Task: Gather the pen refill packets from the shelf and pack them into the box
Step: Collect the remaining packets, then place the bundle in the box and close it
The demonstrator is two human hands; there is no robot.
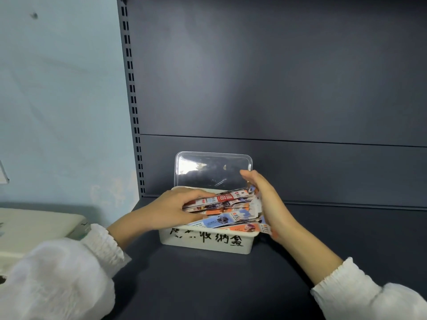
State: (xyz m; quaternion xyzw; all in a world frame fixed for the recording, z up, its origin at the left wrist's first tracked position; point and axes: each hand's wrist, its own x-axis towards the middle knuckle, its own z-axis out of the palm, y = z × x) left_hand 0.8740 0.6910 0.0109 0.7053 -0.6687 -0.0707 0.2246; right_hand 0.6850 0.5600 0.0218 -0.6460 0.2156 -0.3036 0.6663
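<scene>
A cream plastic box (pixel 203 242) with black handwriting on its front wall stands on the dark shelf. Its clear lid (pixel 213 169) stands upright behind it, against the shelf's back panel. A stack of colourful pen refill packets (pixel 227 210) fills the box and rises above its rim. My left hand (pixel 172 207) grips the stack's left end, thumb on top. My right hand (pixel 269 199) presses flat against the stack's right end, fingers extended upward. One packet corner pokes out over the box's right front corner.
The dark shelf surface (pixel 231 285) stretches in front of and to the right of the box. A slotted upright (pixel 132 95) bounds the shelf on the left, beside a pale blue wall. A white object (pixel 34 229) lies at the left.
</scene>
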